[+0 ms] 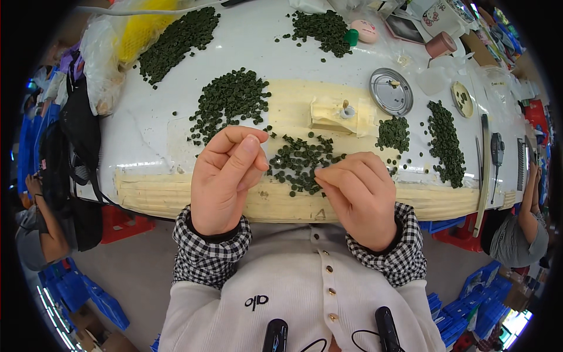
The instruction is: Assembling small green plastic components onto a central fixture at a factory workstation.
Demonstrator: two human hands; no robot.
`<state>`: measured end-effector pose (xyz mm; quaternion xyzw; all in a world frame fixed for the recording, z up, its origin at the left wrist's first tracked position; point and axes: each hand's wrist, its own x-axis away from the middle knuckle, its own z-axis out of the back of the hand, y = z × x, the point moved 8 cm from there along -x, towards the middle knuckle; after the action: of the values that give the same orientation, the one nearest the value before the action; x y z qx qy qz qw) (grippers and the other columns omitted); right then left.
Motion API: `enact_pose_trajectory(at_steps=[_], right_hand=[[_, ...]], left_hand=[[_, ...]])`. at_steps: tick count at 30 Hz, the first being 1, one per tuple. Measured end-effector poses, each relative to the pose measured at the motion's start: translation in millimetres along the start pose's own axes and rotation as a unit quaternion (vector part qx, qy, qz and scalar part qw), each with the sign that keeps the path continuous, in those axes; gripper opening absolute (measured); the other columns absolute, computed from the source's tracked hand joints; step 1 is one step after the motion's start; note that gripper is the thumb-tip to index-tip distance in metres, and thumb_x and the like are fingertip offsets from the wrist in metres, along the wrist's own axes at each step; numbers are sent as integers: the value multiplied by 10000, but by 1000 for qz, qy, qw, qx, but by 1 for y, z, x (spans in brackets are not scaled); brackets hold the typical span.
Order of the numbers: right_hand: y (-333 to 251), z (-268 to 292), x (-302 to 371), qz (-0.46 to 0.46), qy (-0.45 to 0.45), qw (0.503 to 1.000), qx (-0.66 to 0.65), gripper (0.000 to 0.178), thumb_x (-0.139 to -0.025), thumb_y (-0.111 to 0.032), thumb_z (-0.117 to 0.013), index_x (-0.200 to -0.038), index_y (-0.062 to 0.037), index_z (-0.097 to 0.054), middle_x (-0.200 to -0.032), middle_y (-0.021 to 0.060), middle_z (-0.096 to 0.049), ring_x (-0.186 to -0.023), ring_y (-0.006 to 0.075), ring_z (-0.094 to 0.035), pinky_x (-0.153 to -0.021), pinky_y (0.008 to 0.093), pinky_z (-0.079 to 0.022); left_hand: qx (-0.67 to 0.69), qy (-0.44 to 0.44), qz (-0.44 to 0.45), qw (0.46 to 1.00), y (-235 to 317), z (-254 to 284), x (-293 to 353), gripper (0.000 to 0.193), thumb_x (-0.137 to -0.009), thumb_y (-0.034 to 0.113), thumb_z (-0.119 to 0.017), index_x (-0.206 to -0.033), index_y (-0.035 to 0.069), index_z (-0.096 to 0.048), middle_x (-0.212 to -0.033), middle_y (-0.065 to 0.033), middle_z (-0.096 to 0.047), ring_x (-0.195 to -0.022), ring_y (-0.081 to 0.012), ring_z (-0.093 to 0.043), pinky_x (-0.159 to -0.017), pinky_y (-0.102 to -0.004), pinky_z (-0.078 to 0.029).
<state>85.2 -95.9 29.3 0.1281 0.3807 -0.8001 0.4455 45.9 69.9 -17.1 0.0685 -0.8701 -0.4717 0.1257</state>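
Observation:
My left hand (226, 179) is raised over the near edge of the table, fingers curled and thumb pressed toward the index finger. Whatever it may hold is too small to make out. The fingertips of my right hand (365, 193) are pinched together at the right side of a loose spread of small dark green round pieces (302, 161); what is between them is hidden. Behind these pieces stands a small tape-wrapped block (334, 117) with a little metal post on top. A denser heap of similar green pieces (231, 100) lies beyond my left hand.
More green heaps lie at the far left (182, 44), far middle (321, 32) and right (446, 144). A round metal lid (391, 92), a pink tape roll (441, 44) and a screwdriver-like tool (497, 152) are on the right. Plastic bags (101, 64) crowd the left edge. Other people sit at both sides.

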Motion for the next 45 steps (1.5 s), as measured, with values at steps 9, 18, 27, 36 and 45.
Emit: enact_pose_trajectory(at_steps=[9,18,27,36,45], right_hand=[[-13,-23,-19,-1,-17,999,33,207,-650,-49,-763,-829,-36,-659,-748,58,-584,-687,232,-538,-607,338,-448],[-10,-26,-20,-23,-21,999,16,151,-683,-54,-723,-799,-36,-629,-737,65,-548,-694,234,-530,-621,339,-437],[4,-4,-14,-79,1,996,-29,206,-695,-9,-736,-888,-31,-669,-750,82,-579,-660,243,-551,-587,322,-459],[34,10,-2,-209,9,943,-259,193,-782,17,-693,-975,4,-685,-839,93,-670,-725,138,-629,-663,245,-503],[46,9,14,-302,28,833,-462,225,-818,55,-653,-1042,35,-657,-953,109,-677,-880,151,-656,-812,256,-521]], left_hand=[[2,22,-1,1000,-1,8,2,150,-949,117,-544,-1012,-8,-600,-745,-23,-609,-500,-8,-311,-462,-179,-243],[-45,19,14,999,-1,11,4,147,-924,103,-580,-1013,-10,-613,-751,-31,-625,-522,-3,-352,-477,-165,-267],[-117,8,29,993,0,8,7,164,-883,89,-641,-1004,-22,-632,-805,-38,-654,-669,-39,-555,-612,-171,-433],[33,-69,93,993,-21,-19,4,279,-975,111,-472,-1199,-28,-561,-959,-75,-659,-543,-21,-317,-514,-183,-300],[101,-105,124,982,-43,-49,-1,232,-946,93,-540,-1164,16,-562,-1006,-89,-670,-571,-6,-371,-516,-165,-306]])
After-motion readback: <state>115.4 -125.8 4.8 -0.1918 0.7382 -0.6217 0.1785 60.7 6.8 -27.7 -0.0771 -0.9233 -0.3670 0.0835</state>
